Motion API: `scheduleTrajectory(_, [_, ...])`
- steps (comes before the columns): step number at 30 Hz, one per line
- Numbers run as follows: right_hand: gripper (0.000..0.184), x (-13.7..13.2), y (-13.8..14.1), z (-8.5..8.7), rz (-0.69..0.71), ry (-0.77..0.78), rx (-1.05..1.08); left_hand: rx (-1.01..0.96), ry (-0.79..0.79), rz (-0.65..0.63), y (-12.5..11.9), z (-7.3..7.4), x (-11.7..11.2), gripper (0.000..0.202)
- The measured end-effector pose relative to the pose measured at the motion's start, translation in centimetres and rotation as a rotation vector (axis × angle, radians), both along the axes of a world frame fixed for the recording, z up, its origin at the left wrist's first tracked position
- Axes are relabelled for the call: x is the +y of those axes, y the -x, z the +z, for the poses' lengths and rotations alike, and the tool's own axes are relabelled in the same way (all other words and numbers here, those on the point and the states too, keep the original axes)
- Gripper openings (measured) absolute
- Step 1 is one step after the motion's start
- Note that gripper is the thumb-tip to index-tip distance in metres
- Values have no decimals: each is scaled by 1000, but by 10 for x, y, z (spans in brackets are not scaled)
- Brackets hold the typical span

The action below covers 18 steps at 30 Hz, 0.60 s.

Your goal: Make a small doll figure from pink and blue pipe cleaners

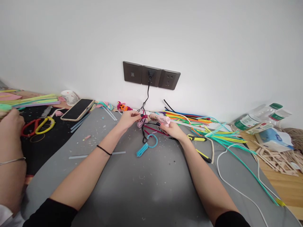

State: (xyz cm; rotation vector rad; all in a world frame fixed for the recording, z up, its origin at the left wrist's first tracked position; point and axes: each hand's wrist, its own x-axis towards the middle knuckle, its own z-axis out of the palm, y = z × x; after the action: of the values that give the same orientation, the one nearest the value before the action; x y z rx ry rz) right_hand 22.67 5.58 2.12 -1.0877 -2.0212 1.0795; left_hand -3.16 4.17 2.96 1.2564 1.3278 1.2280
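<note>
My left hand (130, 119) is closed, its thumb and finger pinching a small magenta fuzzy piece (144, 116). My right hand (172, 129) wraps round a pink hot glue gun (163, 119), whose brownish nozzle end points left at the magenta piece. I cannot tell whether the two touch. A black cord (148, 91) runs from the wall socket down between my hands. Just below them on the grey mat (151, 179) lies a blue pipe-cleaner shape (142, 150) with a curled loop. Dark red sticks (156, 130) lie behind, partly hidden by my right hand.
Coloured pipe cleaners (220, 138), yellow-black cutters (197, 138) and a white cable (222, 176) lie right, near bottles (251, 121) and wooden pieces (276, 159). Glue sticks (79, 123), a phone (78, 109), scissors (44, 125) and another person's arm (11, 157) are left.
</note>
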Motion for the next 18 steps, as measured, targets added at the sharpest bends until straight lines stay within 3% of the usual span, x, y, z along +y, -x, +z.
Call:
scheduleTrajectory(7, [37,0,0,0,3,66,-73,-83,23,22,0,0,1,29])
scheduleTrajectory(18, [42,-2,1,7,21,-68,-111,-435,210,14,1,-4,4,18])
